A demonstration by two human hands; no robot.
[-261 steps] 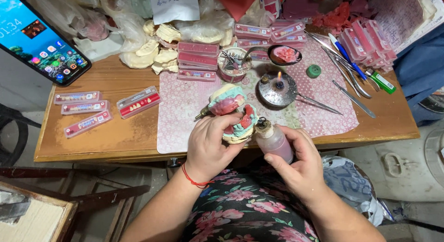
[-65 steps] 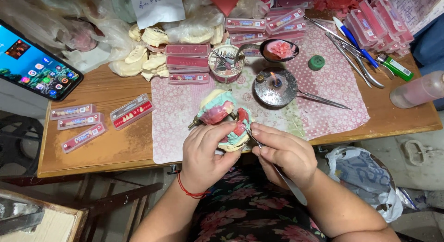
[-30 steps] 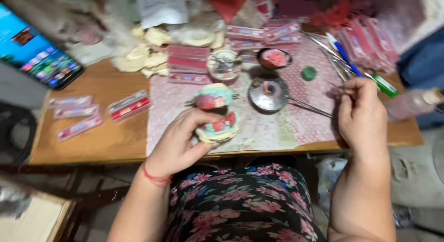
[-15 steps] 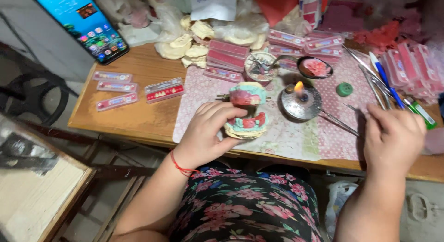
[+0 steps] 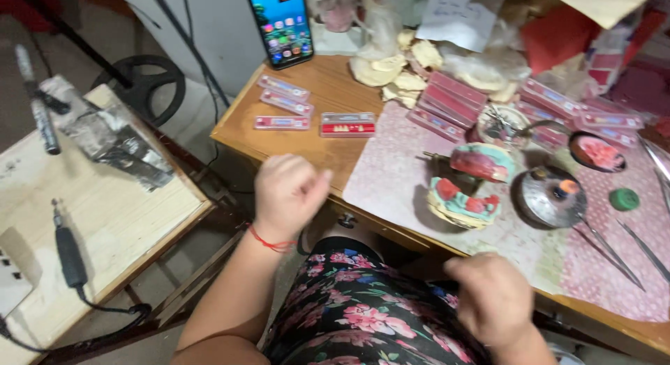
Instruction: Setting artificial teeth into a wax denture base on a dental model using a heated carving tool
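Wooden desk (image 5: 328, 100) holds a dish of pink wax (image 5: 597, 152); both hands' fingers curl closed, empty.

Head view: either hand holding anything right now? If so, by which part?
Nothing visibly held. The left hand is a loose fist off the wooden desk's edge; the blurred right hand looks empty. The pink-and-green dental model stands untouched.

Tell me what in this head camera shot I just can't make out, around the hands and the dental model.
- Right hand: motion-blurred, back toward the camera; whether its grip holds anything is unclear.
- Left hand: loosely curled and blurred; its palm side is hidden.
- Dental model: too small and soft for tooth detail.
- Metal tools: cut off by the right edge.
- Phone: top cut off by the upper edge.
- Handpiece: its cable leaves the bottom-left corner.
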